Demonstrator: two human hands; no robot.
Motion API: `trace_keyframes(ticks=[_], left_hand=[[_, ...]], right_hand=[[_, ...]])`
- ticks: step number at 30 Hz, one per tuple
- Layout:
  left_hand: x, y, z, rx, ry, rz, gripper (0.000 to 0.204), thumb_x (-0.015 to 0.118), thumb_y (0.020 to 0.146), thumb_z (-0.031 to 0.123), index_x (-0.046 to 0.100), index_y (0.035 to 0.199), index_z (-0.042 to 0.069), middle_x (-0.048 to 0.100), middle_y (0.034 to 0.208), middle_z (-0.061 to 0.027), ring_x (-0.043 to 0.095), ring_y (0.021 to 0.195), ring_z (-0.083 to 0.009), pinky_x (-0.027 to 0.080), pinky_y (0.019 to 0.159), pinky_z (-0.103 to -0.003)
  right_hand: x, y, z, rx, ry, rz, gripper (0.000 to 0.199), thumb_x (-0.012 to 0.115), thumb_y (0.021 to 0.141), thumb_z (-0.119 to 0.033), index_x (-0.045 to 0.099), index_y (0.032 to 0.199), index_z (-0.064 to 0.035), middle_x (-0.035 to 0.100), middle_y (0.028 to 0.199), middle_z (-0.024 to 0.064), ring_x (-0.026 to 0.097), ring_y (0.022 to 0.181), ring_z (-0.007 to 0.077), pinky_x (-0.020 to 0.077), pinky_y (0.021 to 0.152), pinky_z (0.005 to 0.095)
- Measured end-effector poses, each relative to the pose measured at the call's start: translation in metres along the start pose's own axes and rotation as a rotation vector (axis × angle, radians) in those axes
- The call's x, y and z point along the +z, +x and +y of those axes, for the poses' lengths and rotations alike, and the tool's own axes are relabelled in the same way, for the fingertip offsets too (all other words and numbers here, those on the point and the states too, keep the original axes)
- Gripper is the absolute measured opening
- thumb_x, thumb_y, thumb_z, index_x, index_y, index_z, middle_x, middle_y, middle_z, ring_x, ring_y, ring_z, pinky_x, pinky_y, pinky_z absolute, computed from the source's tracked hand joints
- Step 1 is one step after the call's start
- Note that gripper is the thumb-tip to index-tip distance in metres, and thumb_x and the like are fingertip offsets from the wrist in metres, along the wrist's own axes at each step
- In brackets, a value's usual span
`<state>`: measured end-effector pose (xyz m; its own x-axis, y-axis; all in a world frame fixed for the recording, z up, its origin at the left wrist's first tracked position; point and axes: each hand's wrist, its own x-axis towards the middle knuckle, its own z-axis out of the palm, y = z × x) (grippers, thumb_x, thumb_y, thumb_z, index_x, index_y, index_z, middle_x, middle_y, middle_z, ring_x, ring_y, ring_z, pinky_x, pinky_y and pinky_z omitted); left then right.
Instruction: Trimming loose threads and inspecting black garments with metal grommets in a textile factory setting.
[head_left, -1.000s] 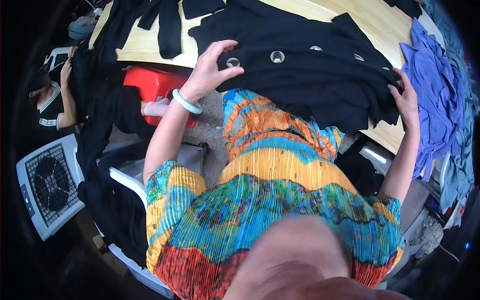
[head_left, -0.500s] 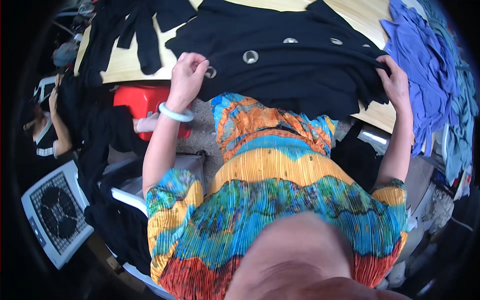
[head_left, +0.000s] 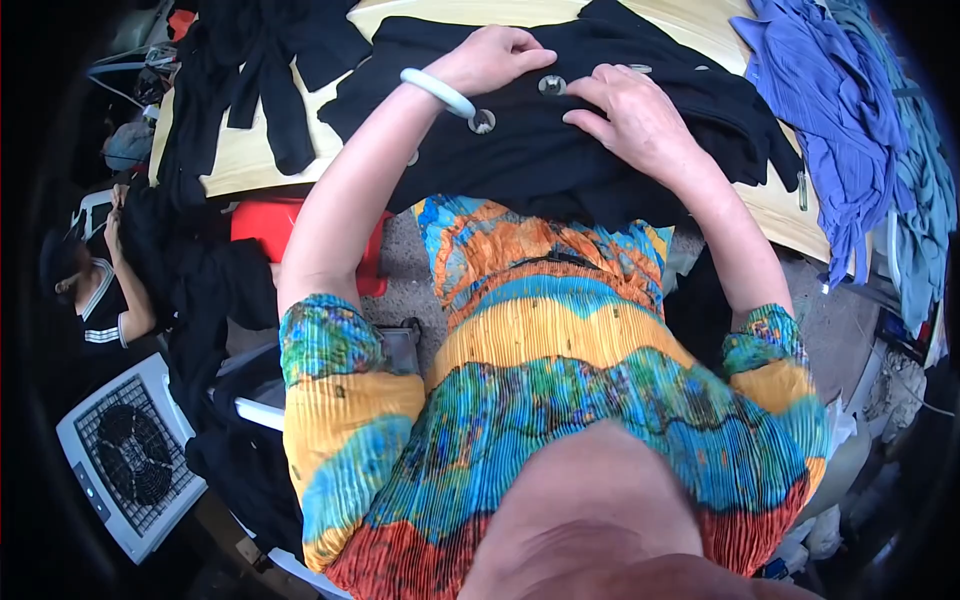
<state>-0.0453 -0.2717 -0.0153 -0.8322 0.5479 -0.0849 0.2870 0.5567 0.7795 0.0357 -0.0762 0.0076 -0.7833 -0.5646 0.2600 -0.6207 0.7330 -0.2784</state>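
A black knit garment point(head_left: 500, 165) is spread over the table in front of me. Large round buttons, such as one button point(head_left: 482, 121), run across it in a row. My left hand point(head_left: 490, 60), with a pale bangle point(head_left: 438, 92) at the wrist, rests on the far part of the cloth, thumb and fingers slightly apart. Beside it my right hand point(head_left: 640, 115) lies on the garment with its thumb spread from the fingers. Its fingertips are close to a second button point(head_left: 551, 86). Both hands look open, though some fingertips are partly hidden.
More black garments point(head_left: 270, 90) lie at the left of the wooden table point(head_left: 240, 165). Purple cloth point(head_left: 835, 130) and teal cloth point(head_left: 915, 220) hang at the right edge. A slim metal tool point(head_left: 802, 190) lies near them. A red stool point(head_left: 265, 228), a fan point(head_left: 130, 450) and another person point(head_left: 105, 290) are at left.
Both hands have left the garment's near left and right parts and come together over its middle, farther from me. The garment's raised right side now lies down on the table.
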Motion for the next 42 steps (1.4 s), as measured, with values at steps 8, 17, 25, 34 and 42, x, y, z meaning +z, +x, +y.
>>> trace_keyframes(ticks=[8,17,25,34,42], left_hand=[[-0.008,0.000,0.012,-0.091,0.032,-0.245,0.039,0.065,0.074,0.039,0.064,0.084,0.001,0.057,0.067,-0.0042,0.049,0.062,-0.0110,0.041,0.063,-0.025],[0.008,-0.006,0.025,-0.089,0.121,-0.092,0.020,0.059,0.079,0.017,0.058,0.083,-0.003,0.055,0.069,-0.0003,0.046,0.064,-0.0058,0.040,0.061,-0.020],[0.024,-0.011,0.009,-0.136,-0.353,0.019,0.019,0.057,0.082,0.015,0.056,0.091,-0.002,0.055,0.072,0.0016,0.046,0.064,-0.0032,0.038,0.058,-0.017],[0.025,-0.034,0.024,0.330,0.226,0.116,0.046,0.064,0.072,0.020,0.050,0.108,-0.005,0.058,0.096,-0.0209,0.058,0.087,-0.0304,0.046,0.077,-0.033],[0.044,-0.036,0.021,0.374,0.392,0.291,0.035,0.053,0.074,0.010,0.052,0.106,-0.004,0.058,0.094,-0.0196,0.056,0.086,-0.0327,0.045,0.079,-0.038]], right_hand=[[0.013,-0.001,-0.003,0.002,0.090,0.065,0.010,0.055,0.075,-0.008,0.056,0.082,-0.0016,0.052,0.076,0.0118,0.054,0.080,0.0276,0.0439,0.074,0.0376],[0.012,0.004,-0.012,0.101,0.120,0.068,0.012,0.052,0.072,-0.006,0.054,0.084,-0.0027,0.055,0.079,0.0116,0.055,0.082,0.0277,0.0452,0.073,0.0383],[0.015,0.006,-0.008,0.151,0.007,0.143,0.014,0.058,0.073,-0.010,0.050,0.084,-0.0032,0.055,0.078,0.0115,0.056,0.081,0.0271,0.0455,0.071,0.0379],[0.016,0.001,-0.008,0.097,-0.133,0.107,0.014,0.059,0.075,-0.013,0.051,0.080,-0.0021,0.055,0.077,0.0117,0.056,0.079,0.0265,0.0441,0.071,0.0362],[0.018,0.002,-0.004,0.086,-0.154,0.027,0.009,0.053,0.077,-0.009,0.051,0.080,-0.0001,0.054,0.077,0.0129,0.056,0.078,0.0275,0.0446,0.072,0.0362]])
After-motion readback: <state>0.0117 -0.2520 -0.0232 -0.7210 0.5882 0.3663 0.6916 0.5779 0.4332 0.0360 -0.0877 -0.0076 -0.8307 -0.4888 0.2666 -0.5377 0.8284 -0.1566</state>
